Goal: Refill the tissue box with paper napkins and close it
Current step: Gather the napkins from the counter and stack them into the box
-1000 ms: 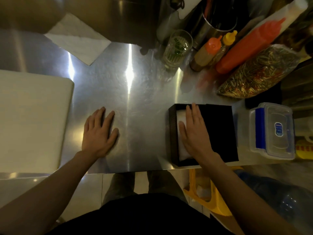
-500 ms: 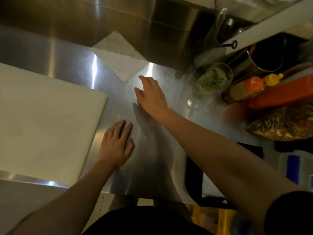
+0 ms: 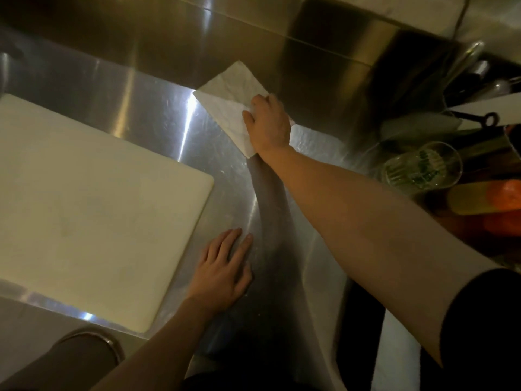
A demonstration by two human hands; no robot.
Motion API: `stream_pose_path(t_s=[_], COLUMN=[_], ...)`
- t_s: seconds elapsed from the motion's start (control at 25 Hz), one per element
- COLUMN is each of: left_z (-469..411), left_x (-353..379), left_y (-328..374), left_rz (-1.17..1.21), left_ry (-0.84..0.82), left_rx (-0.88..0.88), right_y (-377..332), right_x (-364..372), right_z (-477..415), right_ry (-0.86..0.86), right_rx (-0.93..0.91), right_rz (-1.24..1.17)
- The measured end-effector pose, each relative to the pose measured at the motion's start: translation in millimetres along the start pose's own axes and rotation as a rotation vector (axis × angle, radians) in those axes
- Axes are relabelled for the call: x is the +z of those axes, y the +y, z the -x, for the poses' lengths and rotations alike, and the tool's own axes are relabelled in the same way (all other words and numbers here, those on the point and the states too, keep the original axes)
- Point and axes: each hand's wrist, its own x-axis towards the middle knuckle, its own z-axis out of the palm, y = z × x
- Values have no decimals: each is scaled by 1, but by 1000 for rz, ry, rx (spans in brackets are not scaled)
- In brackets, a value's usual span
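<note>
A white stack of paper napkins [image 3: 228,100] leans at the back of the steel counter [image 3: 141,88], against the rear wall. My right hand [image 3: 269,125] reaches far forward and grips its right corner, fingers curled over the edge. My left hand [image 3: 222,272] rests flat on the counter near the front edge, fingers apart, holding nothing. The black tissue box [image 3: 363,328] shows only partly at the bottom right, under my right forearm, with white napkins [image 3: 400,359] inside it.
A large white cutting board [image 3: 84,198] covers the counter's left side. At the right stand a drinking glass [image 3: 423,167], an orange-capped sauce bottle [image 3: 485,198] and utensils [image 3: 479,74] at the back.
My right hand left the tissue box, reached across to the back of the counter and took hold of the napkin stack. The view swung left. My left hand stayed flat.
</note>
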Motion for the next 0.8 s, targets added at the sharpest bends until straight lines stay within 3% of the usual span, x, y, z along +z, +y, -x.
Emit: stream_pose_path(t_s=[0.16, 0.4, 0.6, 0.8], left_z=[-1, -3, -5, -1], left_x=[0, -3, -5, -1], left_y=[-3, -2, -2, 2], left_rz=[-7, 6, 36, 21], left_ry=[19, 7, 44, 114], left_rx=[-1, -35, -57, -36], right_y=[0, 11, 39, 71], right_x=[4, -41, -123, -178], right_z=[-2, 64, 192, 344], right_ry=[6, 83, 255, 394], right_rx=[1, 99, 222, 421], right_rz=[-28, -336, -477, -394])
